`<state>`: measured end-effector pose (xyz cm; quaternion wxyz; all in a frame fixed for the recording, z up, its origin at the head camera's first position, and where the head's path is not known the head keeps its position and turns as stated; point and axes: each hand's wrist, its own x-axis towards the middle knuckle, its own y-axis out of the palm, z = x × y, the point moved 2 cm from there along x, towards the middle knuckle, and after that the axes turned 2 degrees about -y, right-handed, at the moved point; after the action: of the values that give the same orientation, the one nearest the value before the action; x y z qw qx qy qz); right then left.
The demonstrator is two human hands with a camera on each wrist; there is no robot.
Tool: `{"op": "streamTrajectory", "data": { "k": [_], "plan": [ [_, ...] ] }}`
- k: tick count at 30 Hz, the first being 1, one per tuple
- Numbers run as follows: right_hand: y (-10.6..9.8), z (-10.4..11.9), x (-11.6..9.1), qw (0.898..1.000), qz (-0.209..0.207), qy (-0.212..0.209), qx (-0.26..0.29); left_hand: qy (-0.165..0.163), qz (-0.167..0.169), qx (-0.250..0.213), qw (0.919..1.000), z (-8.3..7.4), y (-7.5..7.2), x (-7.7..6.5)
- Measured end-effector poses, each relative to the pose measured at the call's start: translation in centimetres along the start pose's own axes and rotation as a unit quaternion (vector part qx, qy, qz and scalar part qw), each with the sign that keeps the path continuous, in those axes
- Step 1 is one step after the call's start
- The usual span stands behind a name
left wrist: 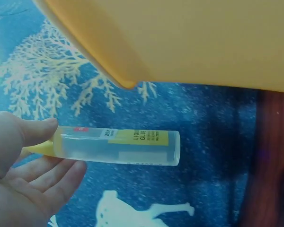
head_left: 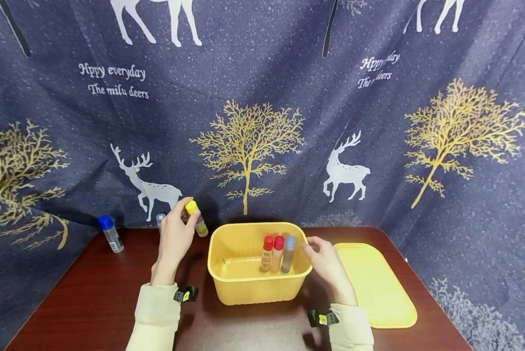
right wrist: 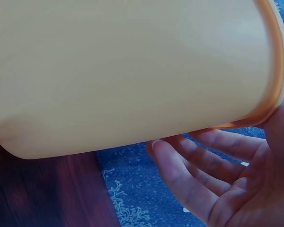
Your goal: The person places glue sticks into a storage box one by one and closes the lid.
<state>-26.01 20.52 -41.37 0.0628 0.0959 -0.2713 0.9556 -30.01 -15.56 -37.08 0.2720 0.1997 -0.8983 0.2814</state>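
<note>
My left hand (head_left: 176,239) pinches a liquid glue bottle (left wrist: 146,147) by its yellow cap, thumb on one side and fingers on the other. The bottle hangs tilted just left of a yellow plastic bin (head_left: 258,291), apart from it. At the bin's right end, my right hand (head_left: 331,265) holds the rim, thumb over the edge and fingers along the outer wall. Inside the bin, toward the right, stand two red-capped glue bottles (head_left: 267,254) and a bottle with a greyish-blue cap (head_left: 288,254), side by side.
A blue-capped glue bottle (head_left: 111,235) stands at the table's back left. Another pale-capped bottle (head_left: 160,219) is mostly hidden behind my left hand. The flat yellow lid (head_left: 378,290) lies on the table (head_left: 82,302) at right. A patterned cloth (head_left: 253,58) hangs behind the table.
</note>
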Motion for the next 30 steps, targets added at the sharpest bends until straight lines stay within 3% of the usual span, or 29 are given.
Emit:
{"op": "streamTrajectory", "data": {
  "k": [10, 19, 24, 30],
  "plan": [
    [0.0, -0.1, 0.2, 1.0, 0.003, 0.005, 0.021, 0.013, 0.003, -0.031, 0.9994, -2.4, -0.4, -0.4],
    [0.1, -0.3, 0.1, 1.0, 0.003, 0.007, 0.024, 0.061, 0.008, -0.046, 0.997, -4.4, -0.5, -1.0],
    [0.1, -0.1, 0.2, 1.0, 0.001, 0.006, 0.019, 0.071, 0.006, -0.052, 0.9961, -5.1, -0.6, -1.2],
    [0.0, -0.1, 0.1, 1.0, 0.005, -0.001, 0.009, 0.071, 0.033, -0.058, 0.9953, -5.7, 0.1, -1.6]
  ]
}}
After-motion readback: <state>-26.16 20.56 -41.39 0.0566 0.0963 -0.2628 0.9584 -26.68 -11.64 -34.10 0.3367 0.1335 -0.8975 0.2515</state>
